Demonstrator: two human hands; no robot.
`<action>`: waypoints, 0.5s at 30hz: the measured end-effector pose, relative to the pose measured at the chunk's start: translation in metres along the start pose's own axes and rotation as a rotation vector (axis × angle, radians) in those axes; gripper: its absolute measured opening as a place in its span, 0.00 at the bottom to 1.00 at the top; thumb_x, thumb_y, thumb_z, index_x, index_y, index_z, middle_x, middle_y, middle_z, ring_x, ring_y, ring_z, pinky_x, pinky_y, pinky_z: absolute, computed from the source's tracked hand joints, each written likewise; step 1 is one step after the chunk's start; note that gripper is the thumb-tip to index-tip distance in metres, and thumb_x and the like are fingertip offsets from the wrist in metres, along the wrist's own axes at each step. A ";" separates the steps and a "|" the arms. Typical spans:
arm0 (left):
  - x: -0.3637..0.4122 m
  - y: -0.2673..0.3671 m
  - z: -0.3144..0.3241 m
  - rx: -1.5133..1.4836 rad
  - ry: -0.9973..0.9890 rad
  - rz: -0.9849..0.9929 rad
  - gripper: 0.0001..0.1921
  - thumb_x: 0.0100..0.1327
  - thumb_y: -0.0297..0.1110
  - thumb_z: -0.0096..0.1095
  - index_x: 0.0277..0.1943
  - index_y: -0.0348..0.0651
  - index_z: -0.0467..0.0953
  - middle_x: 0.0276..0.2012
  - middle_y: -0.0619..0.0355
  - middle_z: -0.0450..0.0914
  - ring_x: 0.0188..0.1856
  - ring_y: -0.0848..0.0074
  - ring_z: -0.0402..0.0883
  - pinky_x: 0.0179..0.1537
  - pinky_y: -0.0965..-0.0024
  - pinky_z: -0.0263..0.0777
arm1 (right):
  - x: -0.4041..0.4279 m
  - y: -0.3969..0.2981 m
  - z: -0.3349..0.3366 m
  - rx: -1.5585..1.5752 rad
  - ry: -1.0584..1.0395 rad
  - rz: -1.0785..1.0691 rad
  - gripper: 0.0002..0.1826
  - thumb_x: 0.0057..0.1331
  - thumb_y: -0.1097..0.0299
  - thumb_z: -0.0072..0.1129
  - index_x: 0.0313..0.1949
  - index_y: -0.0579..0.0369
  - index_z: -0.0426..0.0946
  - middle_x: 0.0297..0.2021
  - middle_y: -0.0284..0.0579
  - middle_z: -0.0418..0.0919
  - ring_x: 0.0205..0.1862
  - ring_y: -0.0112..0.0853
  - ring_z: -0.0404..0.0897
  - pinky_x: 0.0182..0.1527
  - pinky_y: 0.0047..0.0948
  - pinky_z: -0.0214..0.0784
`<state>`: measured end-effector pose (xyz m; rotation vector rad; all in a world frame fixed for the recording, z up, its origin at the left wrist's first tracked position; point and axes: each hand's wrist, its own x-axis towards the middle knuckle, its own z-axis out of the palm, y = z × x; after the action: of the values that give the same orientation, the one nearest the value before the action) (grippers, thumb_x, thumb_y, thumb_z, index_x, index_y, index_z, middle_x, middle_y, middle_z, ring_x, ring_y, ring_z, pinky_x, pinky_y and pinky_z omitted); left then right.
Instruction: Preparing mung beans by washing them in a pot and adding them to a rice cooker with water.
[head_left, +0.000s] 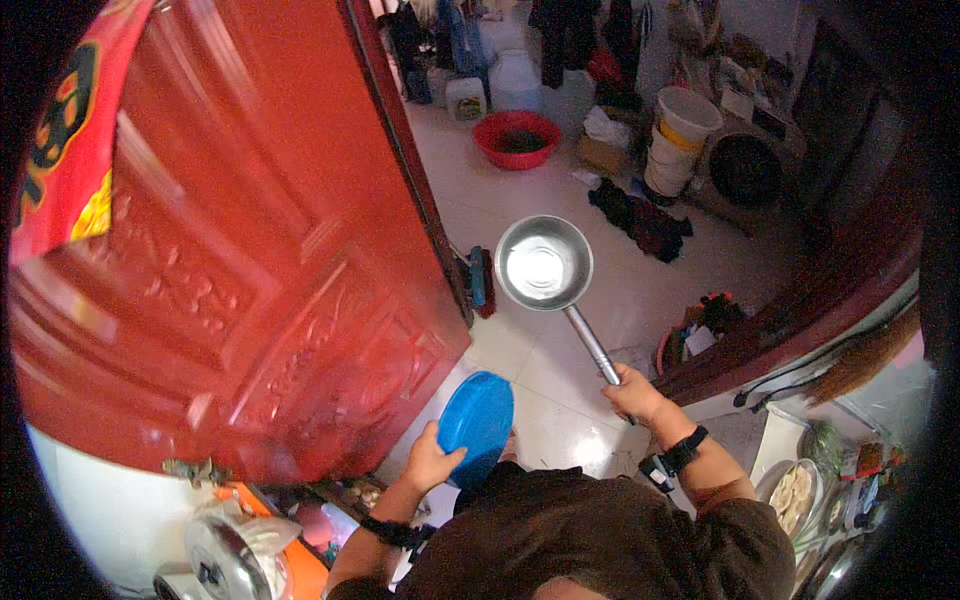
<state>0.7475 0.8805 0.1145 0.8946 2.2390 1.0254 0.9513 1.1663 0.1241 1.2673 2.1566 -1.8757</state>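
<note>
My right hand (634, 395) grips the long handle of a round metal ladle (545, 262), a water scoop by its shape. Its bowl is held out over the tiled floor, with a bright reflection inside. In my left hand (435, 459) is a blue plastic basin (478, 427), tilted on its side near my body, thumb and fingers at its lower left rim. The two things are apart. A red panelled door (300, 262) stands swung open to the left of both.
Beyond the doorway are a red basin (517, 140), stacked buckets (675, 142), dark cloth (641, 219) on the floor and a front-loading washing machine (746, 169). A broom (480, 279) leans by the door edge. A plate of pale food (793, 496) is at lower right, a metal lid (225, 559) at lower left.
</note>
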 end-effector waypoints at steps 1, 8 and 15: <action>0.025 -0.002 0.002 -0.001 -0.013 0.007 0.20 0.40 0.33 0.61 0.34 0.35 0.62 0.27 0.45 0.72 0.31 0.62 0.74 0.32 0.65 0.66 | 0.014 0.008 -0.009 0.067 0.029 0.050 0.17 0.49 0.72 0.49 0.41 0.58 0.62 0.13 0.35 0.63 0.09 0.23 0.61 0.11 0.22 0.56; 0.185 0.033 0.011 -0.057 -0.147 0.105 0.22 0.40 0.32 0.61 0.38 0.34 0.61 0.32 0.43 0.72 0.36 0.60 0.73 0.36 0.64 0.66 | 0.063 -0.003 -0.058 0.045 0.164 0.205 0.21 0.49 0.73 0.48 0.45 0.60 0.60 0.14 0.39 0.67 0.10 0.24 0.64 0.11 0.23 0.57; 0.337 0.050 0.036 -0.159 -0.140 0.142 0.22 0.39 0.31 0.61 0.38 0.34 0.63 0.34 0.45 0.71 0.37 0.63 0.72 0.37 0.66 0.65 | 0.139 0.003 -0.124 0.002 0.239 0.394 0.23 0.48 0.74 0.48 0.46 0.59 0.58 0.14 0.40 0.67 0.12 0.25 0.65 0.12 0.25 0.58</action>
<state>0.5704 1.1710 0.0734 1.0337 1.9718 1.1490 0.9193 1.3460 0.0872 1.8374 1.8131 -1.6377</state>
